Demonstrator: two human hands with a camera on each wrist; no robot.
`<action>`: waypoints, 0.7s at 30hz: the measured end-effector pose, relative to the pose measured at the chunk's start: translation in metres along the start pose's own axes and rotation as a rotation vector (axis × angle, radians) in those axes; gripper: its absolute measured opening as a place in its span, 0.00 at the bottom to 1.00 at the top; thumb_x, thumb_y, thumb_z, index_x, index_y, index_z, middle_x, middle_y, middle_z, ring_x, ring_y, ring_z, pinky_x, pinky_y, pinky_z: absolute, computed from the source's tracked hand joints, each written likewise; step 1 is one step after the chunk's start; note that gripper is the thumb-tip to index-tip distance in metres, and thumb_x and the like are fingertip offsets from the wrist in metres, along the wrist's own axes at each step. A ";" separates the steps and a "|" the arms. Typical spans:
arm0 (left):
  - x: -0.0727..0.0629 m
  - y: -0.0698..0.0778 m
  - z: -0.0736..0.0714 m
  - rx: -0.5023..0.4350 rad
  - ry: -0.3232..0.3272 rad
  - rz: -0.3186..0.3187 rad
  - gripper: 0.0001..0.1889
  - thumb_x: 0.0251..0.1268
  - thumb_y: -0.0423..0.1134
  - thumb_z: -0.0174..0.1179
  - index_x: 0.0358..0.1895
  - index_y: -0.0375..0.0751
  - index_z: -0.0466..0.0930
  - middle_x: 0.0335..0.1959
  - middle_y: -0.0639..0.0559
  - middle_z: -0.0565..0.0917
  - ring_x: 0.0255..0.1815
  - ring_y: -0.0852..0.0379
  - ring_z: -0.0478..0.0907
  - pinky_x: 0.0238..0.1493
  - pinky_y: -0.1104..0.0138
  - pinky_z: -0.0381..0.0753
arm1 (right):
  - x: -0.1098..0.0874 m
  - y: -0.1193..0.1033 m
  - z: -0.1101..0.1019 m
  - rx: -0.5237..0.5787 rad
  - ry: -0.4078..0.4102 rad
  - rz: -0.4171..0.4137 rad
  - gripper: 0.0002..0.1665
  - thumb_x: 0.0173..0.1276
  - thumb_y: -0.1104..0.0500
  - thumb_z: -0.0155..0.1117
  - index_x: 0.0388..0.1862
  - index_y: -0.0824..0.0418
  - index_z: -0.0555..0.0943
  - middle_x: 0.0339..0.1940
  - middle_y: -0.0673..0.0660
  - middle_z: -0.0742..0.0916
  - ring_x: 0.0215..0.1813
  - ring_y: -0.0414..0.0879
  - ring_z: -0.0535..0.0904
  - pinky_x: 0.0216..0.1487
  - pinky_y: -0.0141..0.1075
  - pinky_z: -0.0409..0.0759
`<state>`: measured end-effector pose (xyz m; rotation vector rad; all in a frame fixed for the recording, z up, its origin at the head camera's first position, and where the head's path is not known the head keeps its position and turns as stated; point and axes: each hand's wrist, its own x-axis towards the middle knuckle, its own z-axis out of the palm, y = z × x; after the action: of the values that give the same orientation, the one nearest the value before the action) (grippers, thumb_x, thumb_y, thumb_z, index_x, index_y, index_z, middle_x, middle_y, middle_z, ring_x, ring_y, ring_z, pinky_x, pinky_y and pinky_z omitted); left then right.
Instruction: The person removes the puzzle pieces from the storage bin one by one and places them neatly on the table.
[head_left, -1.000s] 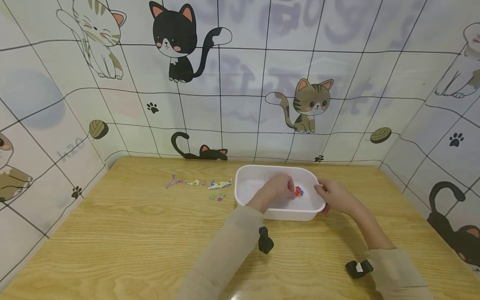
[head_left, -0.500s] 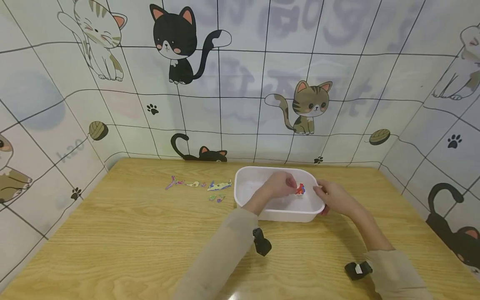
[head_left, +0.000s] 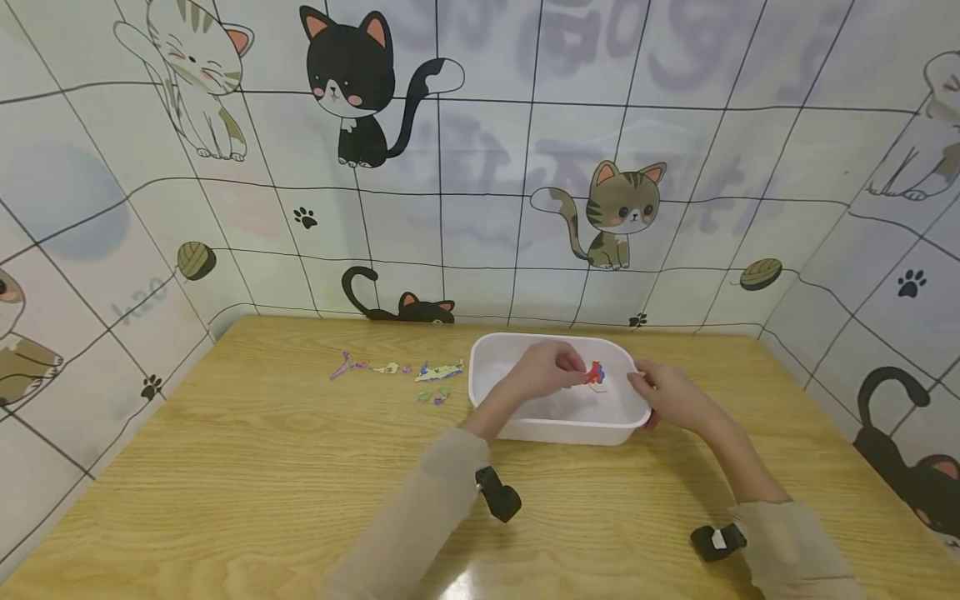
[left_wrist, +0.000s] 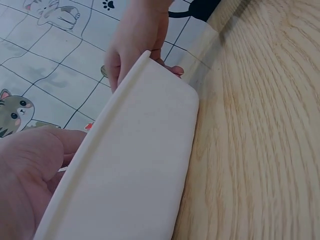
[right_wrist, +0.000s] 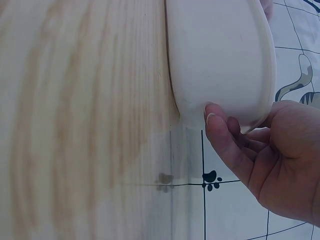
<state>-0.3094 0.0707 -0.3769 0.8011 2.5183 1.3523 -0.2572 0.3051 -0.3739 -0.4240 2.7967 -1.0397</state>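
Note:
A white plastic tub [head_left: 570, 432] rests on the wooden table. My left hand [head_left: 547, 369] reaches over its near side and pinches a small red and blue cutout-like piece [head_left: 595, 372] between thumb and fingertips, inside the tub. Just below that piece, a pale thin-outlined shape [head_left: 597, 387] shows against the tub floor. The right end of the tub is gripped by my right hand [head_left: 678, 396], thumb over the rim and fingers [right_wrist: 222, 140] curled against the outer wall. In the left wrist view, the tub wall hides most of the left fingertips; only a red speck [left_wrist: 89, 126] shows.
Left of the tub lie several small flat colourful pieces: a purple branching one [head_left: 343, 365], a yellow one [head_left: 387, 367], a larger yellow and blue one [head_left: 440, 371] and small green ones [head_left: 425, 397]. A cat-print sheet [head_left: 480, 217] stands behind and beside the table [head_left: 262, 467].
The left hand has drawn back a little to the left and up, with the red and blue piece turning in its fingertips. The right hand and tub have stayed put.

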 end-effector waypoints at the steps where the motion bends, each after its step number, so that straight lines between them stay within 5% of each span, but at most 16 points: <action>1: -0.002 0.000 -0.002 -0.014 0.004 0.002 0.06 0.65 0.38 0.69 0.39 0.40 0.84 0.31 0.55 0.84 0.31 0.64 0.79 0.32 0.73 0.78 | 0.000 0.000 0.000 0.000 0.001 0.001 0.24 0.82 0.63 0.47 0.67 0.81 0.64 0.30 0.62 0.84 0.20 0.51 0.83 0.24 0.43 0.84; 14: -0.026 -0.010 -0.028 -0.138 0.057 0.013 0.04 0.67 0.37 0.67 0.40 0.42 0.84 0.32 0.55 0.85 0.32 0.61 0.80 0.35 0.69 0.82 | 0.000 0.004 0.000 0.006 0.011 -0.015 0.24 0.82 0.62 0.47 0.66 0.80 0.65 0.30 0.60 0.83 0.20 0.50 0.83 0.23 0.42 0.84; 21: -0.042 -0.012 -0.044 -0.190 0.075 0.067 0.05 0.69 0.36 0.65 0.42 0.40 0.85 0.34 0.52 0.86 0.39 0.43 0.83 0.43 0.56 0.84 | 0.001 0.003 0.001 0.015 0.016 -0.010 0.24 0.82 0.62 0.47 0.66 0.80 0.65 0.30 0.61 0.83 0.20 0.50 0.83 0.23 0.42 0.84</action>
<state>-0.2957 0.0114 -0.3662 0.8164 2.3892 1.6431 -0.2582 0.3066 -0.3767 -0.4307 2.8018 -1.0698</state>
